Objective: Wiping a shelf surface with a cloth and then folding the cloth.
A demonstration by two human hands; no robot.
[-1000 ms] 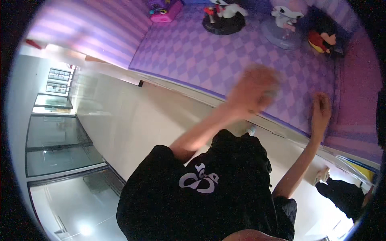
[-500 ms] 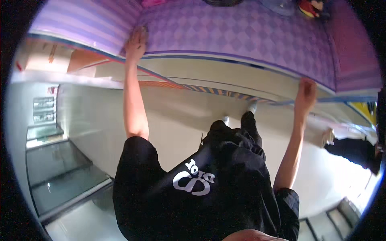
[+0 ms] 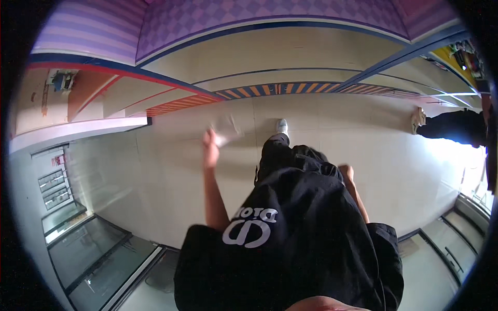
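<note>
The left hand (image 3: 210, 147) is raised in front of the body and seems to pinch a pale cloth (image 3: 226, 129). The cloth is blurred, so I cannot be sure how the fingers close on it. It hangs at about one o'clock from this hand, touching the fingertips, over the light tiled floor (image 3: 155, 171).

The right hand (image 3: 346, 171) hangs low beside the black trousers (image 3: 282, 155), at about three o'clock from the left hand and well apart from the cloth. It is half hidden behind the black shirt (image 3: 290, 238), and I cannot tell if it is spread or closed; it seems to hold nothing.

In my judgement, to handle the cloth well, the grip should be firm at one edge, so that the loose part does not slip or fold. The other hand is free to support.

A white shoe (image 3: 281, 126) stands at twelve o'clock from the body. The purple checkered counter (image 3: 270, 13) runs along the top. Another person's dark legs (image 3: 451, 127) are at the far right.
</note>
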